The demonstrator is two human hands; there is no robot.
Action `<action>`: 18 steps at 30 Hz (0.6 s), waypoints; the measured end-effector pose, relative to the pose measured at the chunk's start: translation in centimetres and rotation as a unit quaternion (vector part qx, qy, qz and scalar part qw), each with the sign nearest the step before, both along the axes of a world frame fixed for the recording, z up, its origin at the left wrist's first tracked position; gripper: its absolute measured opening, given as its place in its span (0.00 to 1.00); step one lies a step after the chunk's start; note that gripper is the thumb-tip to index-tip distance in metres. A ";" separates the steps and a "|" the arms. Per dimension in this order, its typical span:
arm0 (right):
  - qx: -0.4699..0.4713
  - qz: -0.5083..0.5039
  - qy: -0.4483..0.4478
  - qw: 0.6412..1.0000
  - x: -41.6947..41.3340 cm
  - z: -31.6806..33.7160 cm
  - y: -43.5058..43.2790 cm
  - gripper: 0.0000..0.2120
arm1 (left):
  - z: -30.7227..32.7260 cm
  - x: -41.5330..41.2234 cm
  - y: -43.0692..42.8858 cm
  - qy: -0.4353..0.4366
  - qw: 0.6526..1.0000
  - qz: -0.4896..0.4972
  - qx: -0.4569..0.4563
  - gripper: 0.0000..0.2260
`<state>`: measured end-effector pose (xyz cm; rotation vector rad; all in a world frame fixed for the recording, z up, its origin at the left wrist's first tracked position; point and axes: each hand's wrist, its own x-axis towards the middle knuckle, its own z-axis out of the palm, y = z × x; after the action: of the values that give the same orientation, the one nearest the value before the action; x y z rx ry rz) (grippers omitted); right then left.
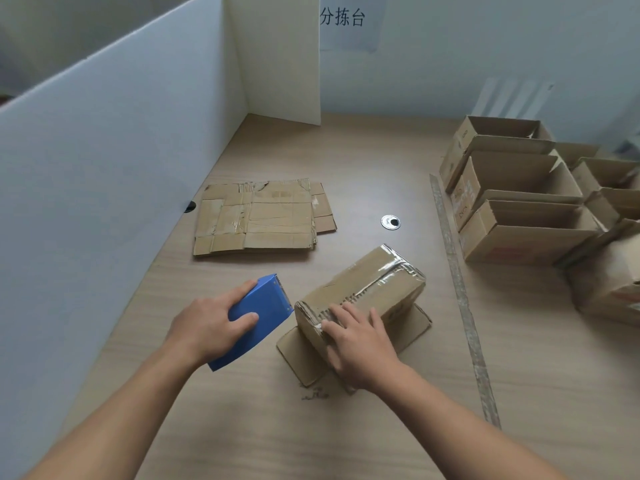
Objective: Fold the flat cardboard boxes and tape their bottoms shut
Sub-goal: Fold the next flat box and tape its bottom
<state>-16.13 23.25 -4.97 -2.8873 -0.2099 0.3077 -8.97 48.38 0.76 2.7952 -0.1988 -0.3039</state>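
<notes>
Mid-tabletop (346, 161), the left hand (207, 327) curls its fingers (244, 318) round the blue tape dispenser (263, 306); the right hand (360, 344) presses straight fingers (349, 311) on the box (367, 285), on its taped bottom.

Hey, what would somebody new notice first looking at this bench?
The blue tape dispenser in the left hand stands out, close to the upturned box whose taped bottom the right hand presses near centre. Behind lies a stack of flat boxes; folded open boxes crowd the right side of the table.

Paper sign (349, 22) on back wall (450, 53): "分拣台"; txt on boxes (505, 251) too blurry
</notes>
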 end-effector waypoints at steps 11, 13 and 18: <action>-0.035 -0.025 -0.002 0.999 0.6 -0.7 -1.3 0.32 | -1.0 -1.3 0.4 -0.020 0.993 -0.107 -0.047 0.30; -0.034 0.021 0.014 0.999 0.5 -0.1 -2.6 0.30 | -1.6 -1.7 0.7 -0.087 0.981 -0.157 -0.072 0.29; 0.005 0.063 0.011 0.998 -0.1 -0.2 -4.3 0.27 | -2.1 -2.0 1.3 -0.256 0.915 -0.306 -0.064 0.21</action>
<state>-16.26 18.98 -5.21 -2.8652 -0.3886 0.3595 -10.98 49.69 -1.29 2.5463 -1.1749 0.3090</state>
